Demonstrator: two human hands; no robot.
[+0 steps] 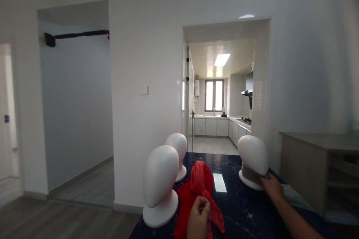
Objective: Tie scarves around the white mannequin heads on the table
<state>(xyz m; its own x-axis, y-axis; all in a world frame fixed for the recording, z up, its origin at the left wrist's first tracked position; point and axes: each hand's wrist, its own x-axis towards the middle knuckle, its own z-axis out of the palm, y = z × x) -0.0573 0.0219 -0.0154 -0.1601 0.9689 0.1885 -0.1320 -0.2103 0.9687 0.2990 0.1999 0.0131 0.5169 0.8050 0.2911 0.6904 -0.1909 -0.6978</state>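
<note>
Left hand [198, 217] curled over red cloth [198, 180] | right hand [272, 187] was at grey neck band [250, 173] on white head [253, 152] | I couldn't tell either hold

A white wall [129, 63] opens onto a kitchen [211, 127] with a dark-framed window [214, 95] and lit ceiling panel [222, 59].

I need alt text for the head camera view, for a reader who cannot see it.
A person's right hand is at grey-brown cloth wrapped around the neck of a smooth white mannequin head, while the curled left hand is by bright red fabric. Two similar heads stand at left on the glossy dark-blue marbled table.
</note>
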